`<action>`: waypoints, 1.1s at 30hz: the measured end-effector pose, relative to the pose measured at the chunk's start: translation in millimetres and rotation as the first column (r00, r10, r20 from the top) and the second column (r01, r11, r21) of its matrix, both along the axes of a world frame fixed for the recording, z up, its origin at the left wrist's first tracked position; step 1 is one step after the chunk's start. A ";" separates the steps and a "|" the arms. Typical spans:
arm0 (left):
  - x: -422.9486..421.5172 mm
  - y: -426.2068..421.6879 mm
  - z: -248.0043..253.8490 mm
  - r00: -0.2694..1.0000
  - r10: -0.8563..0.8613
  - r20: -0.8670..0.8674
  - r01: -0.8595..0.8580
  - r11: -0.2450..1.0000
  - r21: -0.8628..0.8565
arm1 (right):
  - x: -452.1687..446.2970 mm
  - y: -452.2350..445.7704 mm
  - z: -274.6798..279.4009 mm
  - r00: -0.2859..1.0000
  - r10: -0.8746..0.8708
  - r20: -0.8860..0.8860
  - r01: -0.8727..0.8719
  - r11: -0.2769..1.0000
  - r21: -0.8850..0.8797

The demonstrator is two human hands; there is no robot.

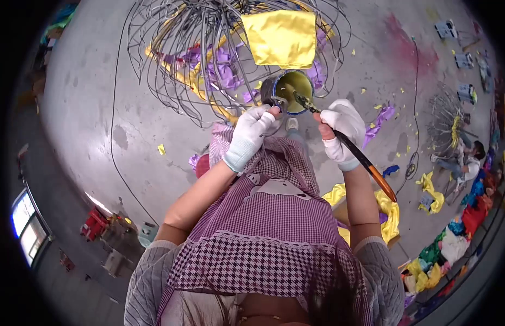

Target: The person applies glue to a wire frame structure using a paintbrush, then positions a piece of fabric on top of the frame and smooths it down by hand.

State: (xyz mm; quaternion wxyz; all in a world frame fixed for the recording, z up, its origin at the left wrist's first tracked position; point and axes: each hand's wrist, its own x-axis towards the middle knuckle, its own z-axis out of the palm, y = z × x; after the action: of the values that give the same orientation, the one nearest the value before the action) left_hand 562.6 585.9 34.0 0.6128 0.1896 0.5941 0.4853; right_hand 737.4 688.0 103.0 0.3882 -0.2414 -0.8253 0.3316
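A metal can (pixel 269 89) with yellowish liquid inside hangs or stands in front of me, tilted so that its mouth faces me. My left hand (pixel 251 133), in a white glove with bare fingertips, is closed at the can's near rim, where its exact hold is partly hidden. In my right hand (pixel 342 127), also gloved, is a long brush (pixel 366 165) with a black and orange handle. Its wet-looking bristle end is at the can's mouth. Just beyond the can, a piece of yellow cloth (pixel 279 39) lies over a wire frame (pixel 209 65).
Purple cloth (pixel 225 68) shows inside the wire frame. Yellow fabric (pixel 391 217) lies by my right arm. A black cable (pixel 114 125) crosses the floor. At the far right, a person (pixel 469 163) sits beside another wire frame (pixel 448 122), near piled colourful cloth (pixel 453 244).
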 end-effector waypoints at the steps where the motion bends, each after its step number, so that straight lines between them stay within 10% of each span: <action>1: 16.9 5.6 -5.2 0.998 0.062 -0.033 -0.063 0.997 -0.035 | 11.6 15.4 2.7 0.998 0.063 -0.017 -0.062 0.997 0.034; 18: 83.9 46.6 31.4 0.933 0.320 0.163 -0.336 0.938 0.088 | 50.5 147.6 34.6 0.872 0.456 0.179 -0.488 0.842 0.230; 23: 63.2 57.1 6.2 0.953 0.294 0.074 -0.302 0.944 0.130 | 48.7 163.1 22.9 0.971 0.237 -0.036 -0.240 0.959 -0.152; 27: 59.7 88.8 16.7 0.878 0.443 0.184 -0.462 0.883 0.079 | 15.2 208.6 -3.3 0.849 -0.250 -0.465 -0.351 0.390 -0.851; 33: 84.3 135.4 17.6 0.689 0.700 0.191 -0.720 0.690 0.070 | -70.7 316.7 -76.1 0.810 -0.322 -0.491 -0.514 0.016 -0.858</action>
State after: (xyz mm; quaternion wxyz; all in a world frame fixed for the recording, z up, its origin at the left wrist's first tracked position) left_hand 646.9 721.4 51.7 0.4046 -0.0500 0.5382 0.7376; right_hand 666.7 1004.8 27.0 0.3052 -0.2665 -0.2039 0.8912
